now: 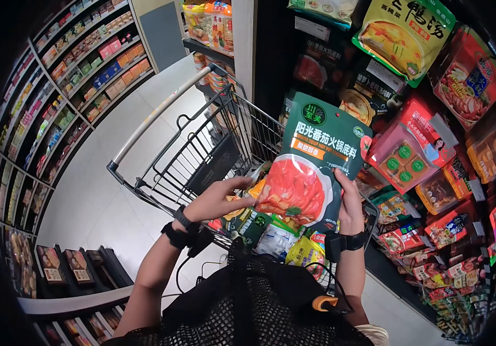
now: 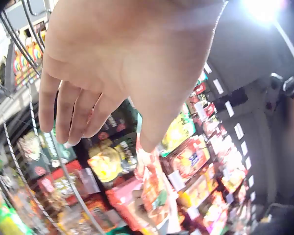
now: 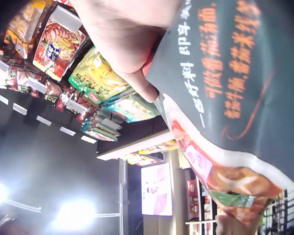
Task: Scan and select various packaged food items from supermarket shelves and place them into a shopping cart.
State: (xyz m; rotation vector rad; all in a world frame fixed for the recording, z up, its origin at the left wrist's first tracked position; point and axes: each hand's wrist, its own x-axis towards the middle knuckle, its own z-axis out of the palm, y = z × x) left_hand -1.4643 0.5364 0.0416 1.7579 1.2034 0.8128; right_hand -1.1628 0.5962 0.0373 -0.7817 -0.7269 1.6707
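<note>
A dark green packet [image 1: 311, 144] with a red tomato-soup picture is held tilted above the cart. My right hand [image 1: 349, 202] grips its right edge, thumb on the front. In the right wrist view, that hand [image 3: 125, 41] holds the dark back of the packet [image 3: 225, 73]. My left hand [image 1: 220, 199] is at the packet's lower left corner, thumb and forefinger spread. The left wrist view shows this hand [image 2: 112, 63] with its fingers extended and its thumb over the edge-on packet [image 2: 156, 191]; whether it touches is unclear.
The metal shopping cart [image 1: 173, 101] holds several bagged goods, among them a yellow packet [image 1: 307, 251]. Hanging packets line the right-hand display, including a red one [image 1: 412, 144]. Stocked shelves [image 1: 89, 69] curve along the left, beyond a pale floor [image 1: 106, 190].
</note>
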